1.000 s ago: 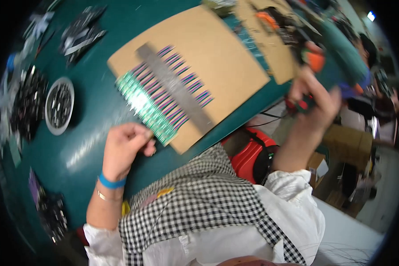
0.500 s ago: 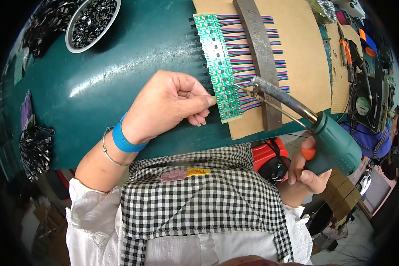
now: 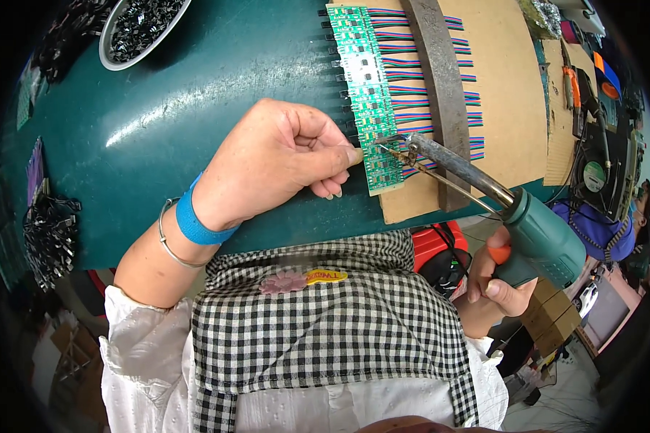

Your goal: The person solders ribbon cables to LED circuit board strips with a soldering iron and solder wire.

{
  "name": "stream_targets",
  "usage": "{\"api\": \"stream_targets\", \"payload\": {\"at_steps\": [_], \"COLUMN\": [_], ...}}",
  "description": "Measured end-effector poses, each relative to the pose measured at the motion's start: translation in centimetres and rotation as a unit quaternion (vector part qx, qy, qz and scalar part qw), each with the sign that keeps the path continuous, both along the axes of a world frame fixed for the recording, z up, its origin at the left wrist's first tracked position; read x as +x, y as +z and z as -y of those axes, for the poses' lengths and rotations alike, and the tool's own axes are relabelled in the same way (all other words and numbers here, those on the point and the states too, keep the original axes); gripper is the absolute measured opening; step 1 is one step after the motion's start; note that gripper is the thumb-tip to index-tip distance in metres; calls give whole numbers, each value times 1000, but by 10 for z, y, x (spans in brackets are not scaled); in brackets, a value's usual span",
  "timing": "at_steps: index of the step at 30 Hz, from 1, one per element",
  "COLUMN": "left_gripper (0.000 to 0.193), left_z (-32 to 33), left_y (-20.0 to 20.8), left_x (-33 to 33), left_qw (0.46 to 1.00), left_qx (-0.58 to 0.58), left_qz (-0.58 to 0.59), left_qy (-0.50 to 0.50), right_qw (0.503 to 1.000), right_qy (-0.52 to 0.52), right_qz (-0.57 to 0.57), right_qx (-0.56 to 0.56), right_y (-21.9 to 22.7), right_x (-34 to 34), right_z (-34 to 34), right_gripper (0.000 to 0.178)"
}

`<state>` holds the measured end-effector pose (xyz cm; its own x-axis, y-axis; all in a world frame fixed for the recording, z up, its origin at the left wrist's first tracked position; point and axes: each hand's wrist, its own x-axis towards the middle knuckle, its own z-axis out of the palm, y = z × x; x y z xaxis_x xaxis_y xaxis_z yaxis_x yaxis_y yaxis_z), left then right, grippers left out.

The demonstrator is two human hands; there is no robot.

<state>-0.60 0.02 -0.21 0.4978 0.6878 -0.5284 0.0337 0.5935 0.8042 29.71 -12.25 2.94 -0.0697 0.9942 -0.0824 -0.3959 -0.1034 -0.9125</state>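
My left hand [image 3: 285, 155], a blue band on its wrist, has thumb and forefinger pinched together at the left edge of a green circuit board panel [image 3: 378, 108]. What sits between those fingertips is hidden. Small black parts [image 3: 337, 65] jut out along that same edge. In my right hand [image 3: 502, 281] is a green soldering gun [image 3: 545, 238] with an orange trigger. Its tip and a thin feed tube point at the panel's lower part, close to my left fingertips. Bundles of coloured wires [image 3: 404, 63] run from the panel's right side.
A dark metal bar [image 3: 446, 94] lies across the wires on a brown cardboard sheet [image 3: 509, 108]. At the upper left stands a bowl [image 3: 110, 61] of black parts; a bundle of black-ended wires [image 3: 49, 242] lies at the left. Orange-handled pliers [image 3: 572, 86] rest at the right.
The soldering gun's tip has moved left, from the panel's right edge to over the board. My left hand stays pinched at the left edge. The whole view has shifted slightly.
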Motion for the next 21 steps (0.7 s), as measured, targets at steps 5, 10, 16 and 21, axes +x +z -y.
{"api": "stream_targets", "payload": {"at_steps": [5,10,16,21], "left_gripper": [10,10,10,9], "left_z": [0,-1,-1,-1], "left_y": [1,1,1,1], "left_x": [0,0,0,0], "left_qw": [1000,1000,1000,1000], "left_qx": [1,6,9,7], "left_qz": [-5,-5,-10,-3], "left_qy": [-3,-5,-4,-1], "right_qw": [1000,1000,999,1000], "right_qy": [15,-9,30,10], "right_qz": [1,4,4,-18], "right_qx": [-2,2,11,5], "right_y": [-1,2,-4,-5], "right_x": [2,-5,3,4], "right_z": [0,-2,-1,0], "right_gripper": [63,62,63,63]}}
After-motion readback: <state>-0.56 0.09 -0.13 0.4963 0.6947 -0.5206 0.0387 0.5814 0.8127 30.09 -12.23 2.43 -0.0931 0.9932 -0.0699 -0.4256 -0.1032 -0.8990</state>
